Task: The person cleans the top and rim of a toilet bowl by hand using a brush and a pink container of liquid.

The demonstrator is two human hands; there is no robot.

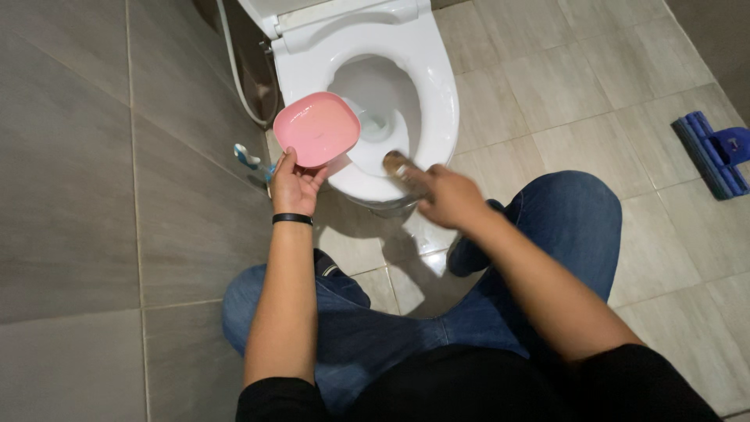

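Left hand (293, 186) grips a pink bowl (316, 129) above centre frame; right hand (445, 195), blurred, holds a small brown object (396, 163) over the toilet rim (445, 101).

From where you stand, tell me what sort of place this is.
Most likely a bathroom: a white toilet with its seat down, grey floor tiles, and a spray hose on the wall beside the bowl.

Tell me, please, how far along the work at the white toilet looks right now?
Done: seat is up, bowl of the white ceramic toilet exposed. In hand: left hand holds a pink plastic scoop at the rim; right hand, blurred, presses a brownish pad on the front rim. Left: cannot tell how much rim is scrubbed; a blue mop head lies on the tiles.
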